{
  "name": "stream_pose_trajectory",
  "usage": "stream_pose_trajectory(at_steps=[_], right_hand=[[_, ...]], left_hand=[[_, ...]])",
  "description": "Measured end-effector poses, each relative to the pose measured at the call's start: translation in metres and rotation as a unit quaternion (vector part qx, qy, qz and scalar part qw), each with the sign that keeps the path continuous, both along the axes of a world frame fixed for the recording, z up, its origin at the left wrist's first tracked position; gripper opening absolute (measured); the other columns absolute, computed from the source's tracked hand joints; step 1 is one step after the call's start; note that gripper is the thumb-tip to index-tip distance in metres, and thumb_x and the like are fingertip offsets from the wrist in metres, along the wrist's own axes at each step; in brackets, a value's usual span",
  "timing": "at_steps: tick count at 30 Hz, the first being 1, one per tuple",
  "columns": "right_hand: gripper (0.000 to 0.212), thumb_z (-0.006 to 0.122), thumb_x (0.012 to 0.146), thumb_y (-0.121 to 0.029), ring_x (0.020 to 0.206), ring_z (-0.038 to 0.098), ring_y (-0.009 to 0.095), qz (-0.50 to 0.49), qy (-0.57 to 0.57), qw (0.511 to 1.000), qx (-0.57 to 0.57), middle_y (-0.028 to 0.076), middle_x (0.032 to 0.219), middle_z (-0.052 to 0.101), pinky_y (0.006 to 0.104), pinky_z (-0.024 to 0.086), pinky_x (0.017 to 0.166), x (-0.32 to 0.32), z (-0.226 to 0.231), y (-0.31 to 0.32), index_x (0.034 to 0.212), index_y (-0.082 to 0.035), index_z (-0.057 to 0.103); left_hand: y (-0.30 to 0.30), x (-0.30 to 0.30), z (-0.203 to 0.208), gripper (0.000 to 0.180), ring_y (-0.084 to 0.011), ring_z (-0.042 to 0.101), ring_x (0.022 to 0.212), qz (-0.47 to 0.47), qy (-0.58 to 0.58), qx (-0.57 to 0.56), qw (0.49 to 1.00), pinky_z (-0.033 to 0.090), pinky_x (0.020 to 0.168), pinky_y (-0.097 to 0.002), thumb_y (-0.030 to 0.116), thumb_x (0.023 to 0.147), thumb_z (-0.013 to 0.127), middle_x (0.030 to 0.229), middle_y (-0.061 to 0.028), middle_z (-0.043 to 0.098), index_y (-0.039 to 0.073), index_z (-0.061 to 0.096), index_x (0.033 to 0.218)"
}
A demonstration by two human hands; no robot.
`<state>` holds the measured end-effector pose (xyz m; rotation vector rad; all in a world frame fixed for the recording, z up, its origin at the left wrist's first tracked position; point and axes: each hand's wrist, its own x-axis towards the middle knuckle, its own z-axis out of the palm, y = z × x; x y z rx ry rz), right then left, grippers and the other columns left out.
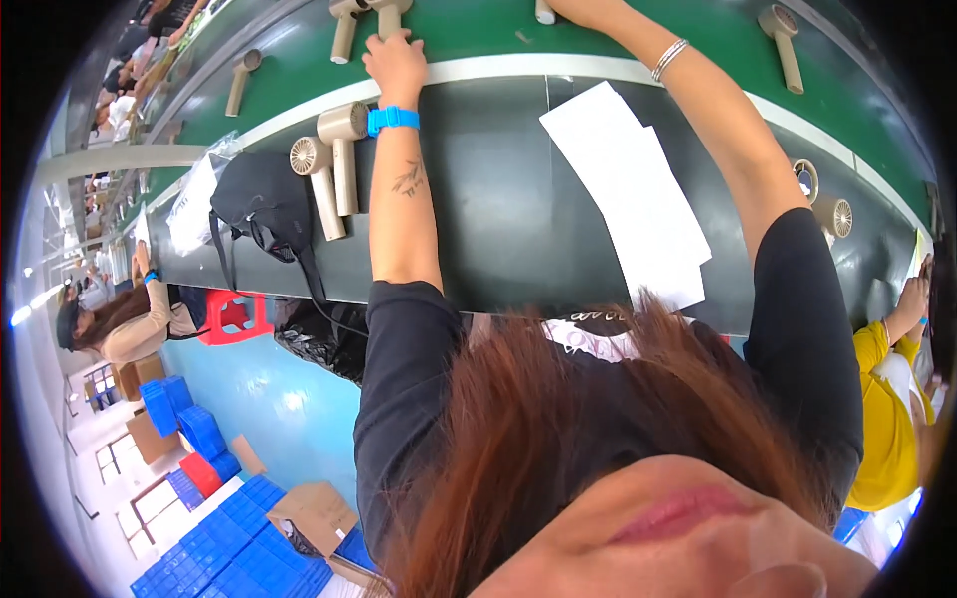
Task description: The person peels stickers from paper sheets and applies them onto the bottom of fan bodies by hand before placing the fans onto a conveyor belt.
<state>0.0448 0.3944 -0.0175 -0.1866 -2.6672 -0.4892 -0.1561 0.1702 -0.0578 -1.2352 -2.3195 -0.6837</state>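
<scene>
My left hand point(396, 62) reaches to the far side of the bench and has its fingers closed round the handle of a beige handheld fan point(391, 17), whose head is cut by the top edge. Right beside it lies another beige fan point(343, 35). My right hand point(578, 8) is stretched out to the top edge, where its fingers pass out of the picture. Close to it the end of a beige handle point(544, 12) shows. Two more fans, one with a grille point(311, 156) and one behind it point(343, 123), lie by my left forearm.
White paper sheets point(628, 189) lie on the dark bench point(488, 199) between my arms. A black backpack point(261, 199) rests at the left. Other fans point(783, 45) are on the green belt point(678, 15). Co-workers sit at both sides; a red stool point(237, 317) stands below.
</scene>
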Motion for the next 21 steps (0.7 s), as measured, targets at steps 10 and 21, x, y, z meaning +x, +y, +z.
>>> stream_pose_trajectory(at_steps=[10, 21], right_hand=[[0.016, 0.062, 0.081, -0.003, 0.08, 0.063, 0.026, -0.037, 0.081, 0.896, -0.435, 0.012, 0.092, 0.062, 0.0338, 0.049, 0.069, 0.175, 0.034, -0.167, 0.097, -0.002, 0.062], [0.007, 0.063, 0.079, -0.004, 0.08, 0.062, 0.028, -0.139, 0.112, 0.894, -0.411, 0.011, 0.087, 0.059, 0.0357, 0.049, 0.069, 0.205, 0.011, -0.239, 0.085, -0.003, 0.061]], left_hand=[[-0.063, 0.152, 0.161, 0.024, -0.0172, 0.06, 0.074, -0.066, -0.215, 0.284, 0.932, 0.048, 0.068, -0.0285, 0.009, 0.085, 0.065, 0.08, -0.0087, 0.062, -0.002, 0.054, 0.103], [-0.083, 0.251, 0.126, 0.029, -0.0089, 0.06, 0.073, -0.329, -0.298, 0.245, 0.862, 0.049, 0.06, -0.0212, -0.001, 0.078, 0.071, 0.085, -0.0071, 0.063, -0.004, 0.055, 0.102]])
